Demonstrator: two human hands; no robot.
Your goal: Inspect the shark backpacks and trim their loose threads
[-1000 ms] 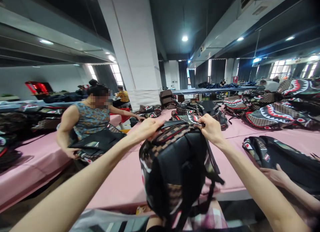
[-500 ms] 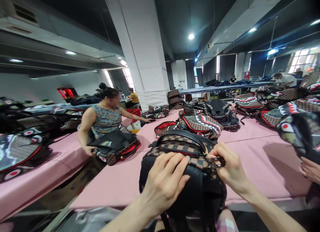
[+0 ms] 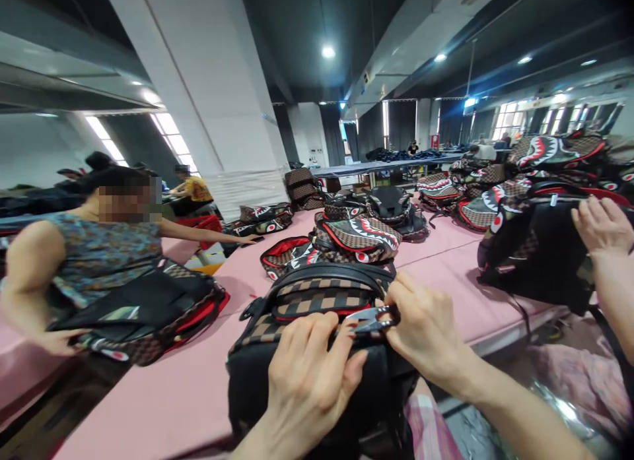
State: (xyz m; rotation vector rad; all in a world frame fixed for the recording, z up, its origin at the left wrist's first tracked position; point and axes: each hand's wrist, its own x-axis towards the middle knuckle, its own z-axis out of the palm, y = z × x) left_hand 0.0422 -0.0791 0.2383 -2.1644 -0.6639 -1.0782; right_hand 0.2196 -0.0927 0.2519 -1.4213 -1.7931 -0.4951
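Note:
A backpack (image 3: 250, 381) with black panels and a brown-checked top stands upright in front of me at the table edge. Its black carry handle (image 3: 317, 272) arches over the top. My left hand (image 3: 307, 371) grips the backpack's upper edge, fingers bent over the fabric. In my right hand (image 3: 423, 325) is a small pair of thread snips (image 3: 367, 320), its silver blades pointing left, close to my left fingertips and the red-edged opening. Whether the blades touch a thread is too small to tell.
Several shark-mouth backpacks (image 3: 359, 239) lie on the pink table (image 3: 163, 407). At left, a person (image 3: 113, 239) holds a black backpack (image 3: 148, 308). Another person's hand (image 3: 601, 222) rests on a backpack (image 3: 539, 249) at right. A white pillar (image 3: 198, 84) rises behind.
The view has turned right and the person at left appears nearer. My right hand has brought the snips left, beside my left fingers. The right-hand co-worker's backpack is now more fully in view.

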